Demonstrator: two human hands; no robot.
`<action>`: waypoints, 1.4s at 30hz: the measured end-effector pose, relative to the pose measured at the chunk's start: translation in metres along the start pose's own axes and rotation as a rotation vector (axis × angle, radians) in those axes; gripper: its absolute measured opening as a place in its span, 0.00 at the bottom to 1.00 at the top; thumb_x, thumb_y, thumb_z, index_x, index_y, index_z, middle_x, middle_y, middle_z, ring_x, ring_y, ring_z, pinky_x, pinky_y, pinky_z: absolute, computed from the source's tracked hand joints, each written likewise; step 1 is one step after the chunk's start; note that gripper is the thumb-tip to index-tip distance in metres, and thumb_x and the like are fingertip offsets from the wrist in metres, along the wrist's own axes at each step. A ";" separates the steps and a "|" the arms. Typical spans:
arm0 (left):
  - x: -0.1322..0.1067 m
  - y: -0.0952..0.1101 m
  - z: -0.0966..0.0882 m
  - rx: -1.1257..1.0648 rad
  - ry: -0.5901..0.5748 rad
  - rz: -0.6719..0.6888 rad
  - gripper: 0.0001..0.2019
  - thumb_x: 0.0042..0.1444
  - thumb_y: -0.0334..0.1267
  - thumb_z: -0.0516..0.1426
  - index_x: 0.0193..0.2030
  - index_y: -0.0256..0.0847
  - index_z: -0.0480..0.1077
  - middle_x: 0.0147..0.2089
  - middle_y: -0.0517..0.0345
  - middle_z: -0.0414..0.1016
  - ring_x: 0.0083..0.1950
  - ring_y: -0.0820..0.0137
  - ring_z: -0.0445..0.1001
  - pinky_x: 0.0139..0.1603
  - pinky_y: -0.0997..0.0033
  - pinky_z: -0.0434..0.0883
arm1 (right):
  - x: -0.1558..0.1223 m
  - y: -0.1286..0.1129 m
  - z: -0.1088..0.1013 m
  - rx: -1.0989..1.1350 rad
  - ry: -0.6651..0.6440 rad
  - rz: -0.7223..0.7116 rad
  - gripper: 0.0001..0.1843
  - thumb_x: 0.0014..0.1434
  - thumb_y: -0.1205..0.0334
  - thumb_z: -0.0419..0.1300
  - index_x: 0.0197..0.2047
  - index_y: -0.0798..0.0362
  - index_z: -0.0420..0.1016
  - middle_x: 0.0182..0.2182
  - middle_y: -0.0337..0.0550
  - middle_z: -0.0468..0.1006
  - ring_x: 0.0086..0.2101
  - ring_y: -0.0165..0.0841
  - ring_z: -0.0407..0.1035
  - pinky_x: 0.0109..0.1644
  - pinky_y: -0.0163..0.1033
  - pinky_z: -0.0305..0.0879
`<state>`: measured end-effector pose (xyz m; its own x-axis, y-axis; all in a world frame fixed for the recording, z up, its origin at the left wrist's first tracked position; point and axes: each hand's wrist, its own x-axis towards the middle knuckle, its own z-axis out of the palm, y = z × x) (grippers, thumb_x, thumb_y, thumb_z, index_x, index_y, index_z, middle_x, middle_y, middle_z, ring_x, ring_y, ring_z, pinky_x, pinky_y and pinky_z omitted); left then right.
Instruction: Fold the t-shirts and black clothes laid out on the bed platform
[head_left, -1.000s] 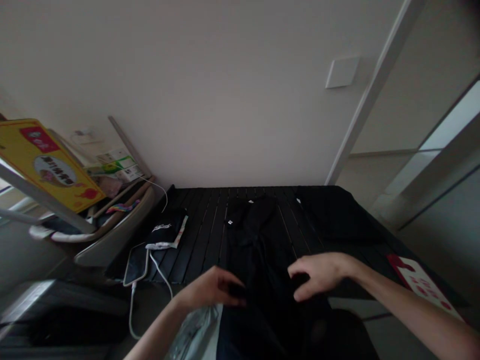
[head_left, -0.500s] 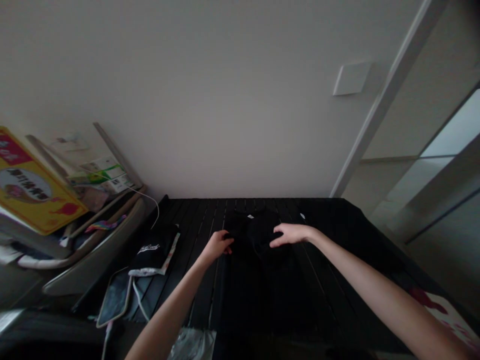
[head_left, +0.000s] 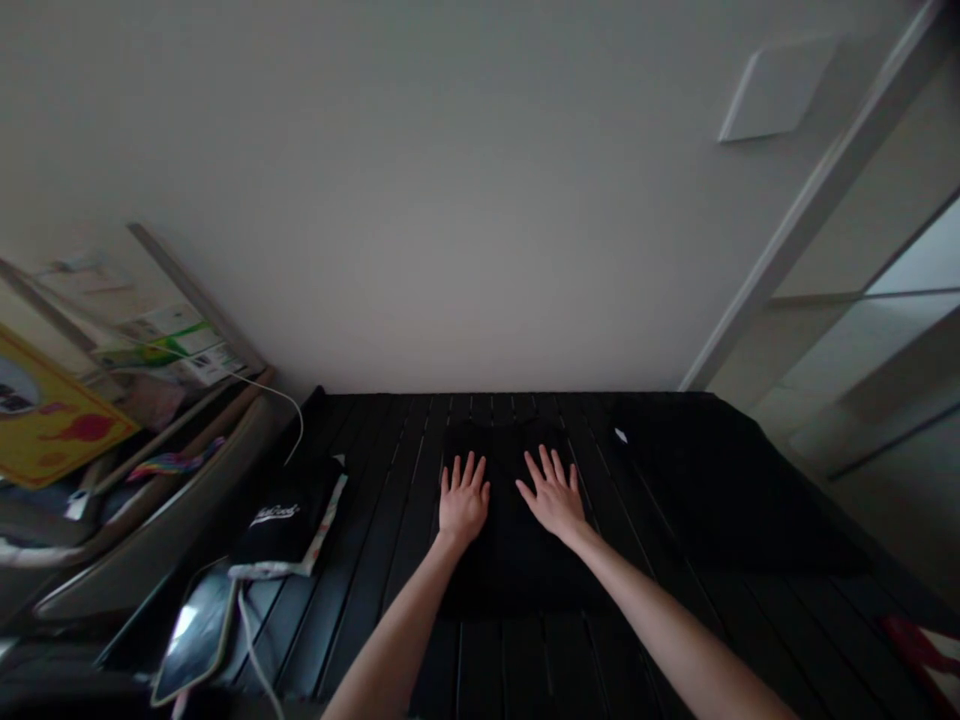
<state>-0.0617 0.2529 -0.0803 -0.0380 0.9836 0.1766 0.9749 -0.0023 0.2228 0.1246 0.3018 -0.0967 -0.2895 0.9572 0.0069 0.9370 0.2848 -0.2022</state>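
Note:
A black garment, perhaps a shirt by its curved neckline, lies folded on the dark slatted table. Both hands rest palm down on its upper part. My left hand has its fingers spread on the left half of the cloth. On the right half lies my right hand, its fingers fanned out too. Neither hand grips anything. The black fabric blends with the tabletop, so its outline is hard to make out.
To the right lies another dark cloth with a small white tag. At left are a black pouch with white lettering, a phone on a cable and a chair piled with things. A wall borders the table's far edge.
Both hands have let go of the garment and now lie flat on it. The garment's near part has been folded up, showing slats in front of it. The view has shifted slightly.

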 end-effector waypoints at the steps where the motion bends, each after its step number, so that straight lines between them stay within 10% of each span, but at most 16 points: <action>1: -0.003 0.001 0.002 0.045 0.010 0.006 0.25 0.65 0.43 0.45 0.69 0.50 0.52 0.72 0.60 0.49 0.72 0.57 0.44 0.70 0.46 0.44 | -0.001 0.001 0.006 -0.009 0.016 0.002 0.35 0.65 0.40 0.37 0.70 0.45 0.43 0.71 0.46 0.36 0.68 0.45 0.31 0.66 0.61 0.31; 6: -0.006 0.004 -0.005 0.111 0.043 -0.017 0.24 0.66 0.41 0.43 0.68 0.46 0.55 0.71 0.59 0.51 0.72 0.61 0.48 0.70 0.54 0.49 | 0.000 0.005 0.007 0.005 0.035 -0.007 0.35 0.65 0.40 0.37 0.70 0.45 0.42 0.71 0.44 0.36 0.68 0.44 0.32 0.66 0.61 0.32; 14: -0.054 0.009 -0.007 0.122 0.195 -0.412 0.25 0.65 0.38 0.44 0.66 0.28 0.57 0.66 0.35 0.58 0.67 0.54 0.57 0.64 0.55 0.58 | -0.040 0.004 -0.002 0.076 0.178 -0.029 0.31 0.67 0.47 0.35 0.69 0.50 0.51 0.70 0.46 0.45 0.66 0.42 0.42 0.66 0.54 0.42; 20: -0.096 0.021 -0.024 0.063 0.193 -0.336 0.21 0.65 0.36 0.44 0.62 0.35 0.63 0.61 0.43 0.66 0.60 0.57 0.65 0.58 0.56 0.64 | -0.095 0.001 -0.016 0.014 0.381 0.351 0.33 0.66 0.51 0.39 0.62 0.68 0.61 0.59 0.69 0.62 0.56 0.53 0.60 0.57 0.56 0.53; 32: -0.178 0.045 -0.036 -0.446 0.063 -0.550 0.25 0.57 0.30 0.50 0.62 0.30 0.56 0.56 0.37 0.69 0.58 0.59 0.69 0.58 0.59 0.67 | -0.177 0.017 -0.029 -0.118 0.219 0.358 0.18 0.67 0.56 0.45 0.40 0.58 0.71 0.36 0.53 0.75 0.36 0.41 0.71 0.39 0.45 0.59; 37: -0.170 0.074 -0.068 -0.707 -0.026 -0.607 0.29 0.53 0.31 0.53 0.64 0.33 0.54 0.56 0.44 0.72 0.58 0.64 0.71 0.59 0.66 0.66 | -0.177 0.030 -0.043 -0.047 0.235 0.198 0.13 0.66 0.67 0.45 0.44 0.57 0.69 0.37 0.49 0.76 0.35 0.36 0.73 0.38 0.41 0.59; 42: -0.129 0.142 -0.095 -0.819 -0.018 -0.396 0.32 0.52 0.31 0.54 0.66 0.35 0.54 0.61 0.46 0.68 0.63 0.63 0.65 0.64 0.64 0.61 | -0.158 0.041 -0.109 -0.099 0.375 0.044 0.14 0.66 0.68 0.42 0.39 0.52 0.69 0.35 0.45 0.75 0.34 0.35 0.70 0.41 0.41 0.57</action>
<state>0.0613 0.1082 0.0194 -0.3264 0.9425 -0.0715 0.4303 0.2155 0.8766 0.2297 0.1674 0.0010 -0.1741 0.9158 0.3620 0.9666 0.2291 -0.1149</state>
